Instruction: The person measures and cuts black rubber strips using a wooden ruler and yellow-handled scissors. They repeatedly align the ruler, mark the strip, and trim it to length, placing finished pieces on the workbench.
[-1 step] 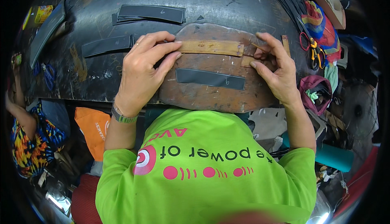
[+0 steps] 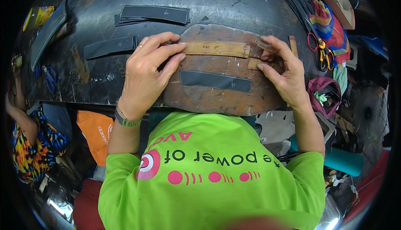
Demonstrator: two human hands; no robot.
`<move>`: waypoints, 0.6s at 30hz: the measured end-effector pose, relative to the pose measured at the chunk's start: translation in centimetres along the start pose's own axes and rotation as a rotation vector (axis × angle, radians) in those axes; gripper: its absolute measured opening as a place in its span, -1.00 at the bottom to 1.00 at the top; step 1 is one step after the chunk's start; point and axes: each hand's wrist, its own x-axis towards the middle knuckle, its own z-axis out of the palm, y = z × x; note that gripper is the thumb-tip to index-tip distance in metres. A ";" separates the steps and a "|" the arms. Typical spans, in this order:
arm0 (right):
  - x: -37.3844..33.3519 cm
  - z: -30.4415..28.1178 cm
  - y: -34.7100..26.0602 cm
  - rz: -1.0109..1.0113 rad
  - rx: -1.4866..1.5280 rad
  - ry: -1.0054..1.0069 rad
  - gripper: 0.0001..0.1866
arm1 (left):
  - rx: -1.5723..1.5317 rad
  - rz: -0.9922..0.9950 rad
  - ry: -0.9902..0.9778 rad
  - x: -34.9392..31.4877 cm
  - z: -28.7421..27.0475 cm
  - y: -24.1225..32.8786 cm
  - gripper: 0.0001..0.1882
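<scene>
A long tan strip (image 2: pixel 217 48), like a wooden or card template, lies across a worn brown board (image 2: pixel 204 100) on the dark table. My left hand (image 2: pixel 144 73) has its thumb and fingers closed around the strip's left end. At the strip's right end, my right hand (image 2: pixel 288 69) is curled, its thumb against a small tan piece (image 2: pixel 253 63) and its index finger bent above. How the small piece joins the strip is hidden by that hand. Nearer to me on the board lies a flat black strip (image 2: pixel 215 81) with a pale mark.
Stacked black strips (image 2: pixel 154 14) lie farther back, and more black strips (image 2: pixel 109 47) sit beyond my left hand. Orange-handled scissors (image 2: pixel 323 54) rest by a colourful cloth (image 2: pixel 330 25) at right. Blue-handled scissors (image 2: pixel 51 78) lie at left, near another person's arm (image 2: pixel 23 119).
</scene>
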 end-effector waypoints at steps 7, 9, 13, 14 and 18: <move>1.3 1.5 -0.2 -0.066 -0.132 0.071 -0.65 | 0.029 0.022 0.023 0.0 0.0 0.1 -0.69; 1.7 1.8 -0.1 -0.131 -0.182 0.099 -0.68 | -0.016 -0.023 0.022 -0.2 -0.1 0.2 -0.69; 2.2 2.2 0.4 -0.253 -0.235 0.140 -0.71 | -0.073 -0.045 0.031 -0.4 -0.1 0.2 -0.66; 2.3 2.2 0.6 -0.261 -0.241 0.144 -0.71 | -0.085 -0.071 0.026 -0.5 -0.1 0.2 -0.66; 2.2 2.3 0.8 -0.261 -0.278 0.148 -0.69 | -0.150 -0.142 0.017 -0.5 0.0 0.3 -0.68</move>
